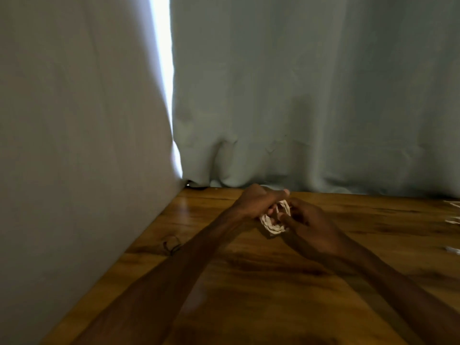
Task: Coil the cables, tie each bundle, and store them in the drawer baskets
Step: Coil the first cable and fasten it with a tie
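Observation:
A small coil of white cable (273, 226) is held over the wooden table (249, 282), near its far edge. My left hand (256, 202) grips the coil from the left, fingers curled round its loops. From the right, my right hand (305, 220) pinches the same coil, a finger pointing into the ring. The frame is blurred, so no tie on the bundle can be made out. No drawer or basket is in view.
Grey-green curtains (298, 95) hang behind the table and along its left side, with a bright gap of daylight between them. Some white cable ends (453, 222) lie at the right edge of the table.

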The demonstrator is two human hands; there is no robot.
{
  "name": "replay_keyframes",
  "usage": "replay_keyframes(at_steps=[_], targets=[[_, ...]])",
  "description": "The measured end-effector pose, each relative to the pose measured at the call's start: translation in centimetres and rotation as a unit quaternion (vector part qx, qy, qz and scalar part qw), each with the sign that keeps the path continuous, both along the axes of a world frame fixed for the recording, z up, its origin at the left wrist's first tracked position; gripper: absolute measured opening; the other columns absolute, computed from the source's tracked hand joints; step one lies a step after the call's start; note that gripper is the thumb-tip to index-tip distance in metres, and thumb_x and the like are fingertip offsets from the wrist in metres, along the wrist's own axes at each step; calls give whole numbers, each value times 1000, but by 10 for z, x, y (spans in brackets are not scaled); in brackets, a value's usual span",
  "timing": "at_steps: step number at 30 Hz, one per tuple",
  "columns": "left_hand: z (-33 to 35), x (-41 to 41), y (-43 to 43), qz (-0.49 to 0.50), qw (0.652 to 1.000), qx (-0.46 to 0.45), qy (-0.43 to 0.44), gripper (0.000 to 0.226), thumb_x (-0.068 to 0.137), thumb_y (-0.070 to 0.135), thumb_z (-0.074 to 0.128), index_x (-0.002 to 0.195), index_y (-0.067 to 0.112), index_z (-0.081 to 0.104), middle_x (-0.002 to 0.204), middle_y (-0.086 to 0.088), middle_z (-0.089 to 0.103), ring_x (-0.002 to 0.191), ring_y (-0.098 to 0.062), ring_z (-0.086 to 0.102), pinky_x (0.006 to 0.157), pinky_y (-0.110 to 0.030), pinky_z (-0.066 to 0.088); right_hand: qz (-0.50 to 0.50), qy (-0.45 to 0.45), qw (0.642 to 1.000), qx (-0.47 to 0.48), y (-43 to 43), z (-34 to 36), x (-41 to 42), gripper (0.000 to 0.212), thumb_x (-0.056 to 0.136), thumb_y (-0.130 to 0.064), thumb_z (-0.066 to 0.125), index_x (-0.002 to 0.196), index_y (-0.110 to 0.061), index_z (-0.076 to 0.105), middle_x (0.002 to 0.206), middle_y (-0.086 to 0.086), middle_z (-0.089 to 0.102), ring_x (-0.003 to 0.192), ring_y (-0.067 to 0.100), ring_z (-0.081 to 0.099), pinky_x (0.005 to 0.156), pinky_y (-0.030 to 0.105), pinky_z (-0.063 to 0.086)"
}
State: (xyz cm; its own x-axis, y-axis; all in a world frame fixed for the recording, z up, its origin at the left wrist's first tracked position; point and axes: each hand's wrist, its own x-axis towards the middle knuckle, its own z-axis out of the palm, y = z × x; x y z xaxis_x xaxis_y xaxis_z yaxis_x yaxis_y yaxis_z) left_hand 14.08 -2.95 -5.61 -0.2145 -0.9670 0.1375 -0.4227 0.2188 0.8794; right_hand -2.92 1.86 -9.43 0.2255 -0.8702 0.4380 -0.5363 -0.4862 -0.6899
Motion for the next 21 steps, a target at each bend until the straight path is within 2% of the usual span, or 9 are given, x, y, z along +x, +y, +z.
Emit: replay_keyframes(at_steps=[3,5,7,8,10,13,15,18,21], targets=[[3,24,-3,29,997,-66,-27,46,94,46,67,60,15,66,51,6,62,49,-7,59,51,-20,43,23,9,998,-49,-4,6,26,29,99,-24,65,128,-27,63,118,-16,70,106,-5,66,94,37,57],[5,43,-7,54,994,-94,3,50,96,46,65,62,10,70,50,3,64,51,-11,62,58,-27,50,-20,-2,998,-60,-6,5,42,59,94,-33,71,147,-26,47,143,-17,51,125,-2,52,107,34,49],[5,63,-13,89,989,-114,32,54,97,43,63,69,-1,73,56,-8,67,52,-16,63,65,-34,53,-50,-38,998,-11,-1,-2,55,87,90,-39,76,159,-24,25,148,-20,30,134,3,35,111,33,38],[5,72,-15,112,986,-116,52,53,97,41,63,70,-3,74,56,-11,68,51,-15,62,65,-32,51,-50,-64,997,18,1,-7,62,87,89,-38,78,157,-24,26,148,-18,31,133,5,37,109,34,40],[5,87,-20,148,977,-109,103,49,97,38,64,67,0,73,49,-3,64,46,-12,60,62,-27,48,-33,-78,994,67,3,-16,74,57,89,-30,78,137,-27,46,138,-11,53,118,4,54,96,31,51],[3,101,-27,186,965,-97,157,47,97,36,65,61,7,68,41,4,58,40,-9,57,53,-22,46,1,35,998,43,3,-26,93,32,90,-25,76,121,-28,65,120,-7,65,109,8,61,92,30,54],[3,107,-31,204,955,-83,198,45,97,36,66,59,12,64,41,7,56,39,-8,57,48,-21,45,42,71,996,13,2,-25,107,28,92,-24,73,120,-26,69,118,-8,65,110,7,59,94,29,51],[4,119,-32,221,945,-73,229,44,96,38,67,59,13,63,45,5,57,47,-14,58,55,-24,47,129,116,985,-24,5,-20,130,24,96,-25,69,120,-24,71,116,-14,66,109,0,58,94,21,48],[1,131,-32,221,942,-59,245,44,94,37,68,58,14,61,45,5,56,50,-17,57,59,-26,46,150,199,965,-79,1,-25,147,21,98,-27,65,117,-23,73,114,-9,68,107,6,57,94,26,47]])
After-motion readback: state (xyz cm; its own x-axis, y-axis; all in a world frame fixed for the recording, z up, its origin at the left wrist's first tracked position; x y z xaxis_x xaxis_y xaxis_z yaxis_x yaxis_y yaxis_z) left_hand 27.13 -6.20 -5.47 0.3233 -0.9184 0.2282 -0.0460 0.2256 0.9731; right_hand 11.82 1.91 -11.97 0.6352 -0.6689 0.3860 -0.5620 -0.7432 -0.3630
